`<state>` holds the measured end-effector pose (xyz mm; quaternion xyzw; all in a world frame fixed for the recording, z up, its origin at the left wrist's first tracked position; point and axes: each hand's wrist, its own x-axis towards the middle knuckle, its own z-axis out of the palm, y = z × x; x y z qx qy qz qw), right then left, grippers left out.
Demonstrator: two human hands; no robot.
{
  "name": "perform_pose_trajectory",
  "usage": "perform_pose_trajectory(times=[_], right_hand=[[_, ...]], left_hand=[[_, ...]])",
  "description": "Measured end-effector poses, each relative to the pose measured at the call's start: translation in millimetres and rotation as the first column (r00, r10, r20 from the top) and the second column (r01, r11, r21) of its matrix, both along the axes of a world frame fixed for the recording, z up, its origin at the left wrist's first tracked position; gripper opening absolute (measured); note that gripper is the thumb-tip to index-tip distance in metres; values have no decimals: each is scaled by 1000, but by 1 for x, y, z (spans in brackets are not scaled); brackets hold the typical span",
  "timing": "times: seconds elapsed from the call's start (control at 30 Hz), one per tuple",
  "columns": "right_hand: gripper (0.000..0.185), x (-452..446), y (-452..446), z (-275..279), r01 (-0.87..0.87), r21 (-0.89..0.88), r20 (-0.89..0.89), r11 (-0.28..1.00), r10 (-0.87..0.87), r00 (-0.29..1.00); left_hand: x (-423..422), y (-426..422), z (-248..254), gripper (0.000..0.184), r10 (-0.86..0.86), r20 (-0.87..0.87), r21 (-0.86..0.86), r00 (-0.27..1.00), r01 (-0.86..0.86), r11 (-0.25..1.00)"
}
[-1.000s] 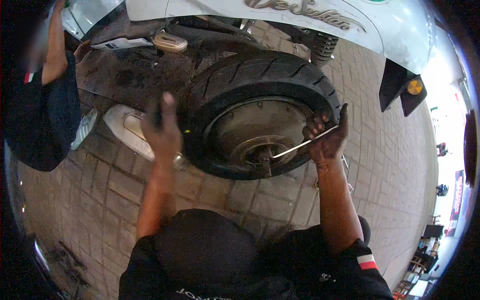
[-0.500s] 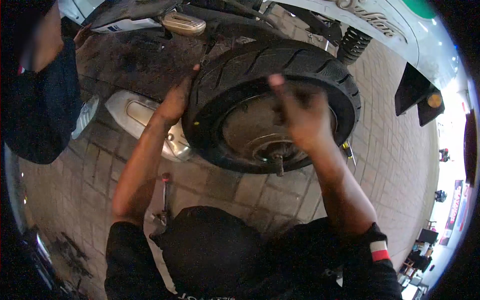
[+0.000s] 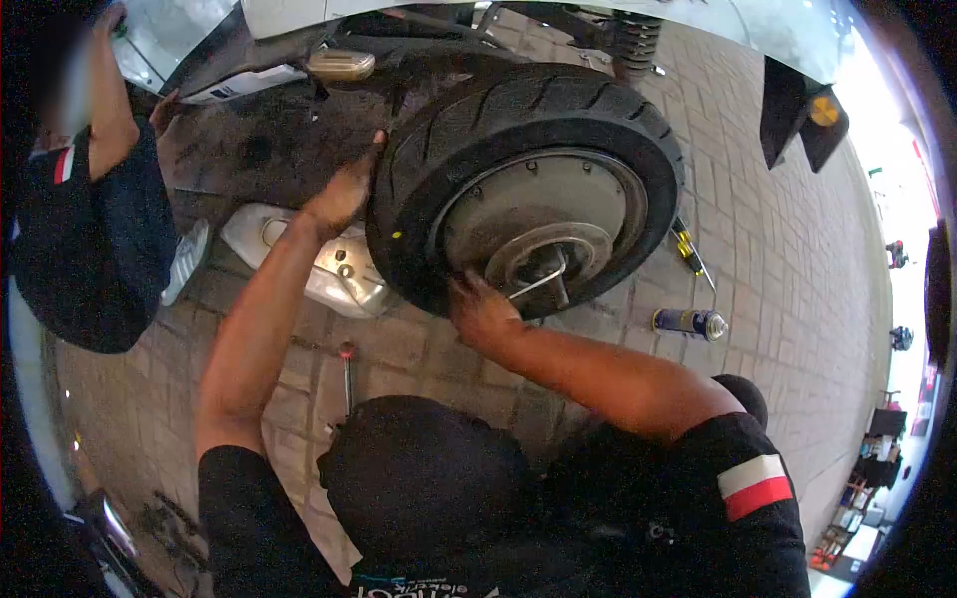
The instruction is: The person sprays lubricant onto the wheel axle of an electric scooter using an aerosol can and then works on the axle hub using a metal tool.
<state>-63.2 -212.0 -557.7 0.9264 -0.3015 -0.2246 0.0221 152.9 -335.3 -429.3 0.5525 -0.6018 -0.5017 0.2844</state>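
Observation:
A black tyre (image 3: 528, 110) on a grey metal wheel hub (image 3: 538, 204) stands tilted in front of me. My left hand (image 3: 344, 194) lies against the tyre's left side, with a finger stretched upward and the others partly hidden. At the lower edge of the wheel, my right hand (image 3: 485, 317) is around one end of a thin metal rod (image 3: 536, 283). The rod's bent far end is at the axle (image 3: 560, 289) in the hub's centre.
Left of the wheel lies a silver metal part (image 3: 344, 271). A yellow-black tool (image 3: 688, 251) and a spray can (image 3: 690, 323) lie to the right. A red-ended tool (image 3: 347, 374) is nearer me. Another person (image 3: 90, 229) is at the far left, near the vehicle.
My right hand has moved from the hub's right side down to its lower left, and the rod shows at the axle. My left hand went from the air onto the tyre and stays there.

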Motion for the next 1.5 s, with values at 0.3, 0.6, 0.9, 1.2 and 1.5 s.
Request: perform_pose_trajectory(times=[0.3,0.6,0.9,1.2,1.5], right_hand=[[45,-20,24,60,-47,145,-133,988,67,989],[36,-90,10,150,519,-106,421,848,-435,796],[35,-111,5,145,287,-54,412,956,-240,879],[20,-103,27,175,389,192,549,901,-427,719],[30,-139,-8,144,496,729,567,472,-822,-51]], left_hand=[[-9,22,-10,54,248,-46,9,968,-248,969],[-109,181,-97,32,-52,108,-292,993,82,953],[-98,154,-106,27,-168,427,-303,889,316,899],[-73,96,54,32,-419,391,-287,820,541,791],[-113,93,-2,68,-70,-75,-132,995,59,990]])
